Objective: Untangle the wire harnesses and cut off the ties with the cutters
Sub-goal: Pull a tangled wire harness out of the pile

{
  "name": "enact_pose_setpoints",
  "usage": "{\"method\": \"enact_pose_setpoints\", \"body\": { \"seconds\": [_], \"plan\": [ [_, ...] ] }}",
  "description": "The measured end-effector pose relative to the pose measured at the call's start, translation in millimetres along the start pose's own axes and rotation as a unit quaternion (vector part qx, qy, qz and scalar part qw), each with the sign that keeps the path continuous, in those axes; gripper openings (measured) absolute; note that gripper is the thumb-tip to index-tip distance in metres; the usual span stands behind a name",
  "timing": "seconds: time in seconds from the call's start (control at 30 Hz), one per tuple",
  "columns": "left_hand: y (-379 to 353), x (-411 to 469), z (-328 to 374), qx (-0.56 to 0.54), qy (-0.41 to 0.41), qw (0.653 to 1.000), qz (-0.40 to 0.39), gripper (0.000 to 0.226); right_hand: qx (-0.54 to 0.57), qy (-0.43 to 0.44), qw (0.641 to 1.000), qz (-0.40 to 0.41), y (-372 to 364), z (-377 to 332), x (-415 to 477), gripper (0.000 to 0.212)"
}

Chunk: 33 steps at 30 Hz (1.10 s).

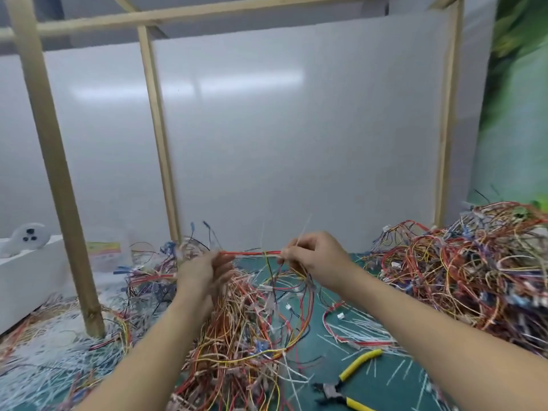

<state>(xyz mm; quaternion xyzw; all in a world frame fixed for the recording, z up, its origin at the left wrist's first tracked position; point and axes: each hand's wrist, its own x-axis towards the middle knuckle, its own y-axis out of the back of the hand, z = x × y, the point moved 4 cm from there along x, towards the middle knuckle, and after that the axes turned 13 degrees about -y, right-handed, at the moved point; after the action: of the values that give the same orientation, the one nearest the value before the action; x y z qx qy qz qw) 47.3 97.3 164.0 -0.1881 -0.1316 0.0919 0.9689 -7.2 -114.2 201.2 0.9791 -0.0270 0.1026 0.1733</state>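
Spanning both hands, red wire (250, 253): right hand (314, 259) pinches its end; left hand (204, 274) blurred, grip unclear.

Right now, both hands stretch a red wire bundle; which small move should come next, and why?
Probably the right hand lets go and picks up the yellow-handled cutters lying nearby: a white plastic tie sticks up at the red wire bundle.

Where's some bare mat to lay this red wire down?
Best patch: the green mat around the cutters, on the near side of your right forearm, with only loose tie offcuts. A narrow strip also shows between your right hand and the right heap. The centre tangle and the cut ties on the left are crowded.
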Motion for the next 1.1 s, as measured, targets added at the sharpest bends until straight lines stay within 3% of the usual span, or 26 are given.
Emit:
{"method": "enact_pose_setpoints", "body": {
  "seconds": [0.13,0.27,0.4,0.47,0.53,0.57,0.6,0.67,0.7,0.73,0.8,0.87,0.97,1.0,1.07,1.1],
  "plan": [
    [-30,-3,46,0.085,-0.168,0.979,-0.081,0.019,0.017,-0.029,0.999,-0.009,9,20,-1,0.023],
    [-66,-44,41,0.292,-0.303,0.868,-0.264,0.021,0.029,-0.080,0.995,-0.053,8,39,-3,0.016],
    [-89,-67,18,0.378,-0.312,0.786,-0.375,0.023,0.015,-0.061,0.989,-0.137,0,49,-10,0.009],
    [-86,-71,10,0.360,-0.310,0.794,-0.379,0.022,-0.007,-0.067,0.991,-0.115,3,50,-11,0.022],
    [-68,-69,-4,0.387,-0.305,0.791,-0.362,0.026,-0.010,-0.067,0.997,-0.044,24,39,-3,0.027],
    [-52,-64,-15,0.454,-0.296,0.760,-0.360,0.038,-0.002,-0.064,0.998,-0.009,40,28,3,0.026],
    [-32,-58,-29,0.555,-0.271,0.698,-0.363,0.050,0.021,-0.065,0.997,0.019,58,17,10,0.025],
    [14,-43,-55,0.728,-0.222,0.533,-0.369,0.063,0.085,-0.065,0.993,0.056,92,-8,18,0.023],
    [34,-34,-60,0.766,-0.215,0.487,-0.359,0.063,0.112,-0.061,0.989,0.072,107,-20,21,0.022],
    [51,-26,-61,0.788,-0.216,0.468,-0.336,0.061,0.133,-0.056,0.986,0.088,121,-30,22,0.022],
    [82,-7,-51,0.821,-0.192,0.462,-0.274,0.059,0.170,-0.041,0.975,0.134,150,-49,20,0.023],
    [110,12,-37,0.849,-0.108,0.469,-0.220,0.059,0.202,-0.032,0.957,0.206,182,-61,13,0.022],
    [107,16,-21,0.845,-0.033,0.487,-0.220,0.060,0.180,-0.032,0.958,0.222,205,-60,6,0.022],
    [90,10,-17,0.844,-0.055,0.484,-0.223,0.059,0.168,-0.033,0.965,0.198,200,-55,4,0.021],
    [37,-10,-10,0.833,-0.178,0.481,-0.207,0.057,0.141,-0.040,0.979,0.144,177,-41,2,0.019],
    [7,-27,-8,0.793,-0.246,0.513,-0.218,0.061,0.120,-0.046,0.985,0.116,163,-33,0,0.019]
  ]
}}
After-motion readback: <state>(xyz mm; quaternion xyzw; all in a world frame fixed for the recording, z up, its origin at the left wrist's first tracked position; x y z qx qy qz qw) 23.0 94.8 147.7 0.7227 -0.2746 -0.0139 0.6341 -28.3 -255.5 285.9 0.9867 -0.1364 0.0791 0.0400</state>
